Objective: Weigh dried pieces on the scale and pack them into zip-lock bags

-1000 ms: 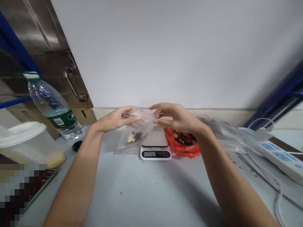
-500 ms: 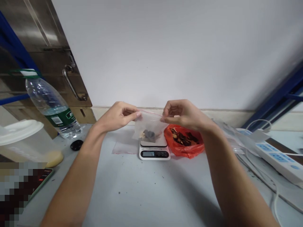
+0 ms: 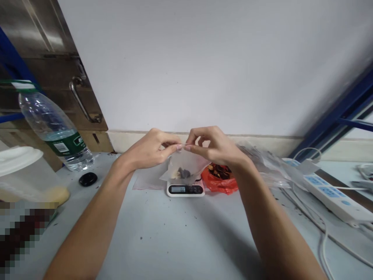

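Observation:
A translucent zip bag (image 3: 189, 159) with dark and pale dried pieces (image 3: 183, 173) in its bottom hangs over a small white digital scale (image 3: 185, 190). My left hand (image 3: 159, 146) pinches the bag's top edge near its middle. Close beside it, my right hand (image 3: 211, 146) pinches the same edge, the fingertips almost touching. The scale's display appears to read 0.0. To the right of the scale stands an open red plastic bag (image 3: 220, 182) of dark dried pieces, partly covered by my right forearm. Another flat translucent bag (image 3: 147, 181) lies left of the scale.
On the left stand a large water bottle (image 3: 65, 146), a lidded plastic container (image 3: 23, 171) and a small black object (image 3: 88, 179). Clear plastic bags (image 3: 268, 167), a power strip (image 3: 335, 196) and white cables (image 3: 323, 233) lie on the right. A wall rises behind the table.
My hands have come together along the bag's top edge, from its two corners to near its middle. The display went from about 1.2 to 0.0. The view has shifted slightly right.

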### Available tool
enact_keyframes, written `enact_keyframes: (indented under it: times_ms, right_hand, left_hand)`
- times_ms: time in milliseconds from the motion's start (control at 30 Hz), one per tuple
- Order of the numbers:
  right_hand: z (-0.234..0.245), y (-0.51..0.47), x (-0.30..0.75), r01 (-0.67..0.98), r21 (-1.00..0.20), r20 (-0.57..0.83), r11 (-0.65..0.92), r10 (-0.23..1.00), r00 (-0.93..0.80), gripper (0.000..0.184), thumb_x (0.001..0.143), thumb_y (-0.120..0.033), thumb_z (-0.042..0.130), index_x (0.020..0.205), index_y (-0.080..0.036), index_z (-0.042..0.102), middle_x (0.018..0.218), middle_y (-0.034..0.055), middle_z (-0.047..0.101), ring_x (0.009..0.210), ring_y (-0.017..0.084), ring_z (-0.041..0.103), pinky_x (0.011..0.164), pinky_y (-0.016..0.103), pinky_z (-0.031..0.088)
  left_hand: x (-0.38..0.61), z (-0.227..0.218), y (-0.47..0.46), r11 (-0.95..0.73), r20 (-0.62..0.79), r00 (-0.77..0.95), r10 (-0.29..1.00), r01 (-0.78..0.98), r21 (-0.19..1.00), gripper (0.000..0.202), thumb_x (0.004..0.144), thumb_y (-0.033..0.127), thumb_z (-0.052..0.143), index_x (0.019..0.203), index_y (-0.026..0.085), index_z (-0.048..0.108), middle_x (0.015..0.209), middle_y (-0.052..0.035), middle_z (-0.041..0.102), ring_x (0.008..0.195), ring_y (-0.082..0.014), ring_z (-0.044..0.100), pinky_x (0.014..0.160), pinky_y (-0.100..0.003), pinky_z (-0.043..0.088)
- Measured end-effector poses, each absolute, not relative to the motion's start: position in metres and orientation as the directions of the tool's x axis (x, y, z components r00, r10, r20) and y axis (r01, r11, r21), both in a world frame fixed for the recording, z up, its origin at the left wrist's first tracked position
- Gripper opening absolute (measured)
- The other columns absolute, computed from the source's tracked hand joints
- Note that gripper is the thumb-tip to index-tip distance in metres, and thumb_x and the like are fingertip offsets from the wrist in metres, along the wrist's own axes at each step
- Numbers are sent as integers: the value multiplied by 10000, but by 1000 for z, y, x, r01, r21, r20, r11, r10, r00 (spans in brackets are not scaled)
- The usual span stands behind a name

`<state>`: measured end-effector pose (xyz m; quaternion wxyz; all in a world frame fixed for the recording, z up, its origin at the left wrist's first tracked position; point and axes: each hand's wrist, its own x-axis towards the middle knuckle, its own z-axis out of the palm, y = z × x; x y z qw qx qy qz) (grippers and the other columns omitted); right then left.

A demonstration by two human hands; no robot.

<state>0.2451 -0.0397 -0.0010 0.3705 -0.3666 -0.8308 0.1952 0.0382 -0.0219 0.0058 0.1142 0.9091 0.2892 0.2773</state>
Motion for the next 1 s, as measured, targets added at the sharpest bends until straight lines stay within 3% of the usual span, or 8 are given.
enact_keyframes:
  times_ms: [200,367,467,700,833,1000]
  right_hand:
    - [-2,-33,259,486,-595,444,640,766,-465,184,828,-330,609,736,-177,648,749,44,681,681,150,586,608,281,438]
    - [-2,-33,294,630,-556,378,543,840,-390,147,793,-306,607,701,-193,620,688,23,644,639,153,560,610,298,445]
    - [0,-36,304,651,-573,409,498,862,-299,171,803,-334,613,698,-200,619,714,35,661,681,174,584,659,325,478]
    - [4,-40,254,504,-552,499,665,747,-440,198,847,-365,656,915,-186,707,991,80,745,881,204,653,745,336,512]
    - [2,-39,234,465,-539,499,702,711,-496,171,900,-270,594,806,-177,702,839,51,742,787,165,641,716,302,487]
    - [0,-38,244,441,-566,474,696,713,-517,199,895,-312,599,778,-169,673,778,41,703,705,143,600,610,264,450]
  left_hand:
    - [24,12,-17,-790,453,649,612,528,311,304,889,345,525,729,182,727,664,-14,713,528,-122,536,522,-250,369]
    - [-7,25,-19,-687,475,511,716,633,356,290,847,387,542,754,199,743,742,-18,746,666,-155,623,597,-229,441]
    - [-22,31,-23,-634,515,414,750,670,386,289,838,420,559,753,210,738,765,-18,745,710,-175,632,630,-235,471]
    - [8,26,-26,-729,385,621,683,618,295,286,887,383,507,836,215,733,807,-10,758,696,-170,648,640,-246,449]
    - [24,20,-28,-783,382,686,619,571,246,320,922,394,479,835,214,729,765,-15,736,629,-161,606,611,-259,423]
    - [19,22,-27,-806,414,695,587,547,225,334,916,392,466,775,208,707,742,-15,733,601,-152,596,604,-257,407]
